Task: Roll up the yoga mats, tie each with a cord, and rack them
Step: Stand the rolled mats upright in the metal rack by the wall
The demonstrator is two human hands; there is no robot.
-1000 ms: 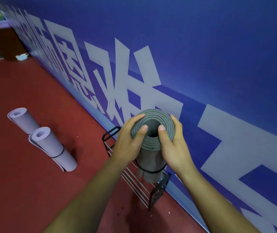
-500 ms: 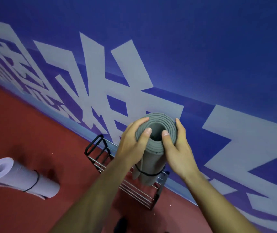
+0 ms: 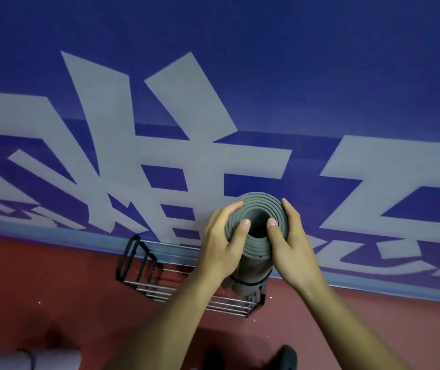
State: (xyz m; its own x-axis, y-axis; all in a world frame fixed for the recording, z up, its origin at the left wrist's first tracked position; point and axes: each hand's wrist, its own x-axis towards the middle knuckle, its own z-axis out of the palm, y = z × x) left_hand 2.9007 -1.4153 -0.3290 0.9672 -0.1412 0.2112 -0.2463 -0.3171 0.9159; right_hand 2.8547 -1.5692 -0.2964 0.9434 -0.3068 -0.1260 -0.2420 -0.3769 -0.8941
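A rolled grey yoga mat [image 3: 256, 209] stands upright, its spiral top end facing me and a black cord [image 3: 248, 283] tied around its lower part. My left hand [image 3: 220, 249] grips the roll's left side near the top, and my right hand [image 3: 292, 245] grips its right side, both thumbs on the top edge. The mat's bottom end sits at the right end of a black wire rack [image 3: 144, 265] on the floor against the wall; whether it rests inside is hidden by my hands.
A blue wall [image 3: 240, 62] with large pale characters rises right behind the rack. The floor [image 3: 40, 289] is dark red. A pale purple rolled mat [image 3: 40, 359] with a cord lies at the bottom left. Dark shoes [image 3: 285, 357] show at the bottom edge.
The view has swung right and squared up to the wall and rack. The two purple rolled mats slid to the left; only one remains at the bottom left corner. Both hands keep their grip.
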